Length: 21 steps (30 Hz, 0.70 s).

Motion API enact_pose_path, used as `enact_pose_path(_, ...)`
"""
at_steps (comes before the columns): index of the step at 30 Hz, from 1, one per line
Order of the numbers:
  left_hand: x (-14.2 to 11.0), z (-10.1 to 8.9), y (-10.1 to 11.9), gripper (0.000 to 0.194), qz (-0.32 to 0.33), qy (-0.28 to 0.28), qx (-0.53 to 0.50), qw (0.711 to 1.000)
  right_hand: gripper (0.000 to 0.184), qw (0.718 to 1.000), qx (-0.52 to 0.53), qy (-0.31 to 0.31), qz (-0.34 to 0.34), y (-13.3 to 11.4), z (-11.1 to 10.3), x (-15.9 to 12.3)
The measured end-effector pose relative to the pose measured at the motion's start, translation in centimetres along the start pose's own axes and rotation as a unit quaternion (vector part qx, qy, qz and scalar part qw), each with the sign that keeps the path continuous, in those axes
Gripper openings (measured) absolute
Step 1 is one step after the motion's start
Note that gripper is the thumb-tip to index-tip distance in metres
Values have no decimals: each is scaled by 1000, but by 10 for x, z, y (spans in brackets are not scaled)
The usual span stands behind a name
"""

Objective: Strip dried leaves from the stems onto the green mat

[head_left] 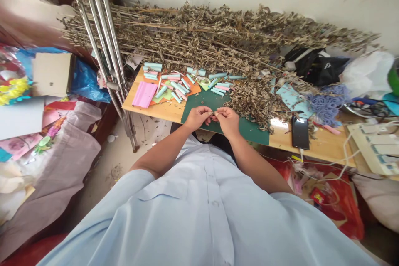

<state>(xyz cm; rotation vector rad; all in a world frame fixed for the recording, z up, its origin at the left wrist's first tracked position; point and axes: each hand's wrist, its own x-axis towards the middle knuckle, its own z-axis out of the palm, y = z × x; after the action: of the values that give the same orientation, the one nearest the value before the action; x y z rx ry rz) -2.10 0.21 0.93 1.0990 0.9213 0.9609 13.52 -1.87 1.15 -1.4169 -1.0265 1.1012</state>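
Note:
My left hand (198,118) and my right hand (228,121) meet over the front edge of a green cutting mat (199,102). Thumbs and fingertips are pinched together on both sides, around something small that I cannot make out. Just beyond my right hand lies a heap of dry, crumpled leaves (252,102). Several rolled paper tubes in pale blue and pink (179,87) are scattered to the left of the mat, over orange and green paper sheets (195,88). A pink stack of paper (144,94) lies near the table's left end.
Long dried leafy stalks (199,33) are piled along the wall. A metal crutch (104,45) leans at the table's left. To the right are a phone (300,133) with a cable, purple yarn (327,102) and a power strip (378,145). A red bag (346,203) sits below.

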Motion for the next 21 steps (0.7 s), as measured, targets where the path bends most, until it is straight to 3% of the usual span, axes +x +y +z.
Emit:
enact_pose_path(5,-1,2,1,29,6,-13,-2,1000,35,999,-41,-10,-30,-4,-1,-2)
enact_pose_path(13,-2,1,0,21,23,-32,32,999,27,984,-142,-42,-102,-5,-10,-3)
enact_pose_path(18,-2,3,-3,21,17,-28,33,999,23,978,-171,-43,-116,-3,-11,-1)
enact_pose_path(21,-1,2,-3,21,11,-22,33,999,22,986,-137,-44,-90,-3,-7,-1)
